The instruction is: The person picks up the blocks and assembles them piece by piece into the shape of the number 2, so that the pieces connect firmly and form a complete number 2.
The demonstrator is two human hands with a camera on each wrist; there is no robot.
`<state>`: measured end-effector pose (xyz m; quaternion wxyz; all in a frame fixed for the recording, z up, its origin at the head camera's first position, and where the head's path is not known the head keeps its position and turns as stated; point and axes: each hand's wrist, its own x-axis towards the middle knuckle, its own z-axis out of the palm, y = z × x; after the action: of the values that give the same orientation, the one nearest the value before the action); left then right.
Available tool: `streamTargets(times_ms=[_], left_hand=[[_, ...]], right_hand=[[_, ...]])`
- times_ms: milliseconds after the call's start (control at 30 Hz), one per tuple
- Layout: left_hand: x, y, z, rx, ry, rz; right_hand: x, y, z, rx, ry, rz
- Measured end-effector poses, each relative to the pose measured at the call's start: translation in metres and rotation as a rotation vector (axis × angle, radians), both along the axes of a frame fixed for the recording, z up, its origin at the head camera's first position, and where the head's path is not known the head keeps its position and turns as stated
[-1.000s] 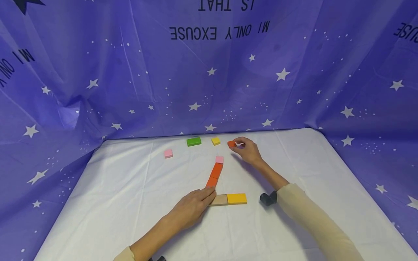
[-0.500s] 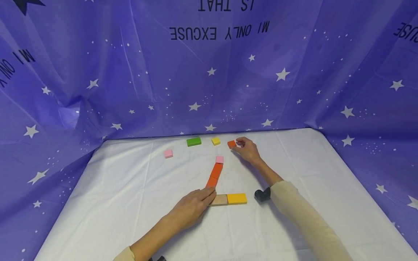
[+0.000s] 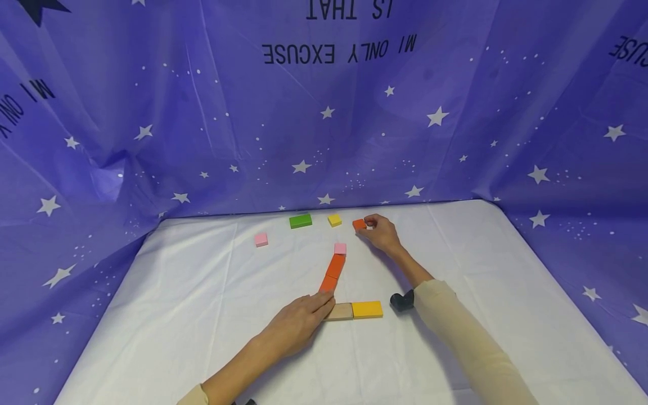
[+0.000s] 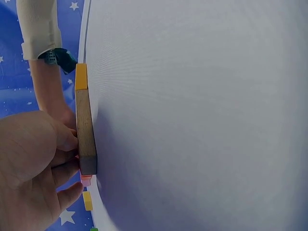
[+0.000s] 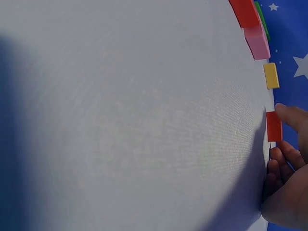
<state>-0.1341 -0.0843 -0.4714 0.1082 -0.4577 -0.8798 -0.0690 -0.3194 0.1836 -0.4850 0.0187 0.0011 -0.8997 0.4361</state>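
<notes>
The left hand [image 3: 300, 319] rests its fingers where the bare wooden block [image 3: 340, 311] meets a line of two orange blocks [image 3: 335, 266]. In the left wrist view its fingertips touch the top of that wooden block [image 4: 85, 130]. A yellow block [image 3: 367, 309] adjoins the wooden one on the right. At the far end of the orange line sits a pink block [image 3: 340, 248]. Farther back, the right hand [image 3: 382, 232] has thumb and fingertips at opposite sides of a small orange block [image 3: 359, 224], lightly pinching it on the cloth. The right wrist view shows this orange block [image 5: 274, 126] between them.
A green block [image 3: 301, 221] and a small yellow block [image 3: 334, 220] lie near the back edge of the white-covered table [image 3: 167, 304]. Another pink block [image 3: 261, 240] lies to their left. A purple starred curtain [image 3: 283, 129] surrounds the table's back and sides.
The right forearm has shifted slightly left. Its fingers loosened from the small orange block, then came back closer to it; the block stayed in place. The left hand has not moved.
</notes>
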Motion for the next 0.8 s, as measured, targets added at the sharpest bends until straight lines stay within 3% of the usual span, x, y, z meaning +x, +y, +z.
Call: streamTargets(times_ms=[800], left_hand=[[-0.0012,0.0001,-0.0014,-0.004,-0.013,-0.004]], right_hand=[[0.0,-0.0049,-0.0003,-0.011,0.006,-0.015]])
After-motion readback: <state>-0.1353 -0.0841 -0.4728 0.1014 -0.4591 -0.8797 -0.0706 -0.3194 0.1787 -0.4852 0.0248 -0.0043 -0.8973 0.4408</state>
